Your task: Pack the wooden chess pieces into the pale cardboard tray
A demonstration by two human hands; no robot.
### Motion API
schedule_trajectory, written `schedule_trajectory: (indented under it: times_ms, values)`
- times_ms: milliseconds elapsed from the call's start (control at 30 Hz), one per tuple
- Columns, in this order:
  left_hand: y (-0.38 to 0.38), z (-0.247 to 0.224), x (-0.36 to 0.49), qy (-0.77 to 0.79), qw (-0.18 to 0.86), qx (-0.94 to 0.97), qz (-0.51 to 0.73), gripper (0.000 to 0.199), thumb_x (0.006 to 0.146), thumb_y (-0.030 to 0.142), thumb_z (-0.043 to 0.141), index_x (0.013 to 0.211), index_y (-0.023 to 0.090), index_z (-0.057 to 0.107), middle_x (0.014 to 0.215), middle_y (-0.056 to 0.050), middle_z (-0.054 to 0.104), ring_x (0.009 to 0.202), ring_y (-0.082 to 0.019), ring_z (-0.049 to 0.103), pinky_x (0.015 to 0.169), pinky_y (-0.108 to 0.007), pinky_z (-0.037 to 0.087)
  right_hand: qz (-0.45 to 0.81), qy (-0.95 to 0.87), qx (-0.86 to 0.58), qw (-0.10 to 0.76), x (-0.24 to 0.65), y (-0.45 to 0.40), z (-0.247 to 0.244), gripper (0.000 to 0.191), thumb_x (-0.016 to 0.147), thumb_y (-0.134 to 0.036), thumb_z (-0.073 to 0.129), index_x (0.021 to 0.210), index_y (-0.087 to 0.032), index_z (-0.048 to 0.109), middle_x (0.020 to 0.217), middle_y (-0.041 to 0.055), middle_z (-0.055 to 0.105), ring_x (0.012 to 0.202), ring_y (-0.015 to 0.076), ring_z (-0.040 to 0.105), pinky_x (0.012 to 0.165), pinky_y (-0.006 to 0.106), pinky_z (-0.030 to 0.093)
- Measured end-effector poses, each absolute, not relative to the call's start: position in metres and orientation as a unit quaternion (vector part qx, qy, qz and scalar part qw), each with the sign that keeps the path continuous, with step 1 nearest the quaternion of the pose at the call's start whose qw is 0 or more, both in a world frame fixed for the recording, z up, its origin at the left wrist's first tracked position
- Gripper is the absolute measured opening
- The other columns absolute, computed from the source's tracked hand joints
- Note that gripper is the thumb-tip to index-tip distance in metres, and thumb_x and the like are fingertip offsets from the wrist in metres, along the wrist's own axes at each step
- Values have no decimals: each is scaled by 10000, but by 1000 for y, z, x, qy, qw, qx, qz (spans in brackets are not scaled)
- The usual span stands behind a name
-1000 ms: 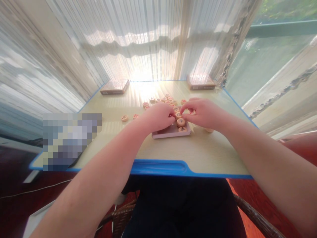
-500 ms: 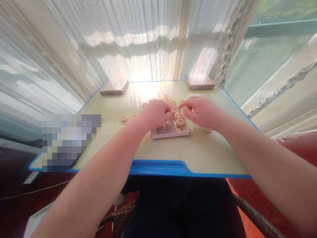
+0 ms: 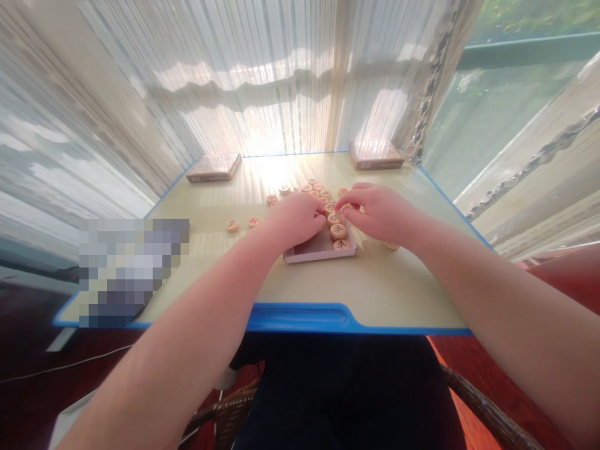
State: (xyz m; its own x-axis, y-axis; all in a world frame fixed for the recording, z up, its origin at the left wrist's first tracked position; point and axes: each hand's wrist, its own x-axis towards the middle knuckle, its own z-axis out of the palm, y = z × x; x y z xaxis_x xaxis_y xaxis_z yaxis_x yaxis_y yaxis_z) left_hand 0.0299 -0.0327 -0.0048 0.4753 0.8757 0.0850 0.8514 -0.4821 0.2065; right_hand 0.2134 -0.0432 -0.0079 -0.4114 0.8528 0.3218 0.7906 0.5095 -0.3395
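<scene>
Over a shallow white cardboard box (image 3: 320, 255), my left hand (image 3: 296, 217) has its fingers curled and close together. Its fingertips are partly hidden, so what they hold cannot be made out. My right hand (image 3: 370, 209) is at the box's right side, thumb and index finger apart, the index fingertip by the far end of a row of Chinese chess pieces. In that row, a round wooden piece (image 3: 338, 231) with a black character lies behind a similar piece (image 3: 341, 245) at the near right corner. The box's left part is mostly behind my left hand.
Loose chess pieces (image 3: 313, 186) are grouped beyond the box. Two more, a left piece (image 3: 232, 226) and a red-marked piece (image 3: 254, 222), lie left. A left flat box (image 3: 214, 167) and a right flat box (image 3: 376, 155) sit at the far corners. A blurred object (image 3: 135, 272) lies left.
My left fingers have shifted slightly at the row's far end. My right hand stays almost in place. The whole view has drifted a little.
</scene>
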Motion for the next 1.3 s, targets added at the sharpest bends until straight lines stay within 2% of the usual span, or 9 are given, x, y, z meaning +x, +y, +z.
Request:
schedule_trajectory:
  times_ms: [567,800,933,1067,1133,1233,1300]
  values:
    - [-33,-4,30,481,75,867,108,282,731,224,441,747,195,721,691,-25,665,696,-180,578,635,-300,406,55,-834,-495,237,216,-41,-8,235,779,-234,510,884,-198,717,776,30,572,666,147,503,660,283,366]
    - [-30,1,25,524,61,824,207,298,752,205,411,777,182,708,636,-26,647,667,-181,571,616,-299,406,30,-806,-527,268,220,-34,-13,284,819,-226,470,974,-185,703,865,70,621,776,194,542,723,322,399]
    - [-26,-2,22,525,46,821,221,289,764,210,417,802,190,703,717,-44,679,740,-199,600,661,-301,429,10,-786,-559,264,227,-26,-17,286,830,-222,451,936,-166,710,909,103,617,904,240,549,818,364,416]
    - [-19,-6,16,538,1,803,257,310,795,210,397,865,180,698,897,-86,703,900,-231,618,780,-320,452,2,-763,-588,269,233,-20,-18,298,814,-188,446,949,-173,712,986,118,611,1005,271,538,904,402,410]
    - [-15,-7,12,562,9,783,265,338,821,207,367,905,174,693,954,-94,705,958,-232,620,833,-320,453,5,-756,-598,265,236,-18,-19,309,808,-191,455,984,-177,710,1040,120,610,1052,282,528,934,408,405]
    - [-10,-10,7,580,48,768,267,390,863,228,324,1039,150,663,1093,-109,680,1069,-228,594,935,-318,426,28,-760,-607,231,239,-15,-23,342,813,-211,462,1058,-159,695,1111,138,610,1069,282,541,960,397,403]
    - [-6,-13,5,584,69,759,278,435,900,277,289,1167,124,597,1226,-127,617,1185,-232,526,1013,-332,375,41,-768,-605,207,240,-13,-26,376,821,-205,450,1123,-147,667,1177,142,597,1106,273,535,981,380,396]
